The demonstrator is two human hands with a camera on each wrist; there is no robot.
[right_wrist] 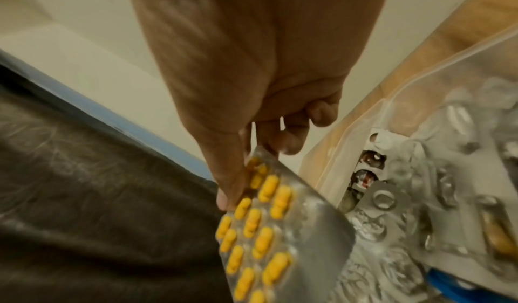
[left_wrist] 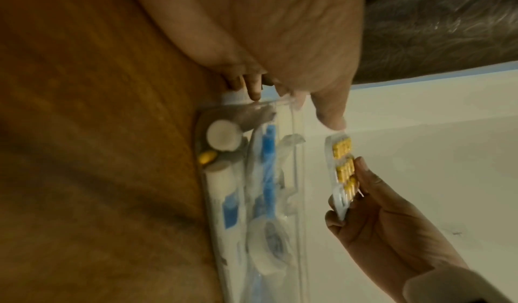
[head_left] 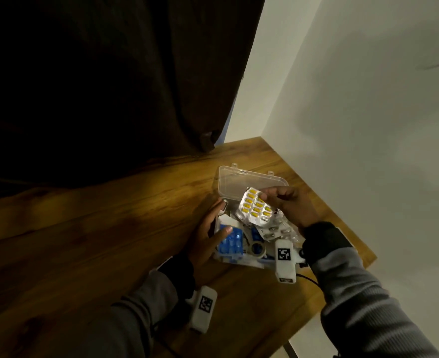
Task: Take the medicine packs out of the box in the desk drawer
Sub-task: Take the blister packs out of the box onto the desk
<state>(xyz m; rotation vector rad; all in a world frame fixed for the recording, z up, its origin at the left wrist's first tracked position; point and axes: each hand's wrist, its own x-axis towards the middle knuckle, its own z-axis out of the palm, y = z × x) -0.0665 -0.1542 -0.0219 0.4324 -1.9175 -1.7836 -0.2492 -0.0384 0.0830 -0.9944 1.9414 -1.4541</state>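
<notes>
- Above the open box, the right hand [head_left: 288, 206] pinches a blister pack of yellow capsules [head_left: 257, 206] by its far end, thumb on the capsule side and fingers behind, as the right wrist view shows; the pack hangs tilted, clear of the other contents.
- At the box's left side, the left hand [head_left: 208, 236] lies with fingers fairly straight and relaxed along the wall and rim of the clear plastic box [head_left: 247, 264]; it grips nothing and looks to be steadying the box.
- The box sits on the wooden surface [head_left: 97, 241] near its right edge, its clear lid [head_left: 249, 180] thrown back and standing up behind.
- Inside, just under the lifted pack, lie more silver foil packs [head_left: 278, 231] in a loose overlapping heap; to the left sits a blue blister pack [head_left: 230, 241], with a metal ring-shaped thing [head_left: 256, 248] between them that I cannot identify.
- The left wrist view, through the box wall, shows a white tube and blue-and-white items, blurred.
- Handling, as I judge it: the packs are light, thin and springy, with slick foil backs and sharp-ish edges. They will slide over each other and may come up two at a time.
- Best hold is a pinch on a free corner or bare margin, not on the bubbles, which could crush or pop.
- Several packs remain in the box, so the task looks only partly done.
</notes>
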